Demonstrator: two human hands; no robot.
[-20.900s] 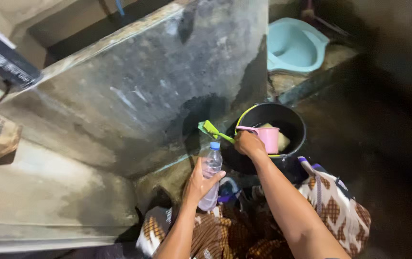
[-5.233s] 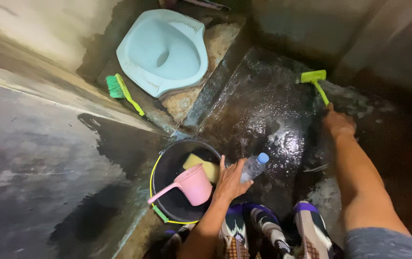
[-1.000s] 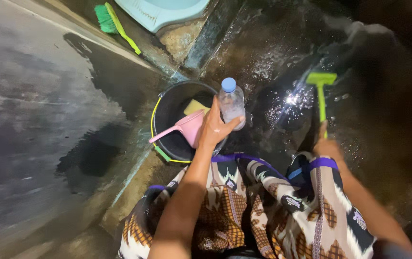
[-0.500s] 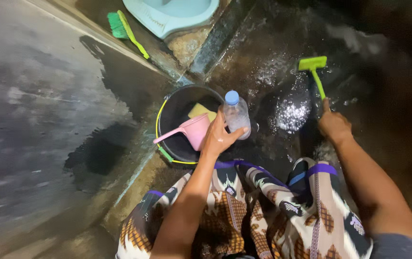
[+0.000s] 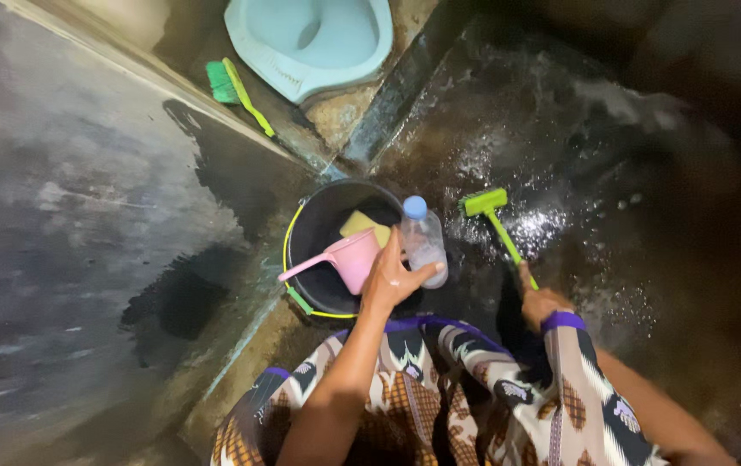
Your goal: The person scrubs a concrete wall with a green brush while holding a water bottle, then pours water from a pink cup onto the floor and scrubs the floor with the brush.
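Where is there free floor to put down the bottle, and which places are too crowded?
Free: the wet dark floor right of the green brush that the right hand holds, and the grey concrete surface left of the black bucket. Crowded: the bucket, holding a pink scoop and yellow sponge, beside the left hand gripping the bottle.

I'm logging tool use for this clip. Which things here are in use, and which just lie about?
In use: green scrub brush in the right hand; clear bottle in the left hand.

Lying about: second green brush, black bucket, pink dipper, yellow sponge, blue squat toilet.
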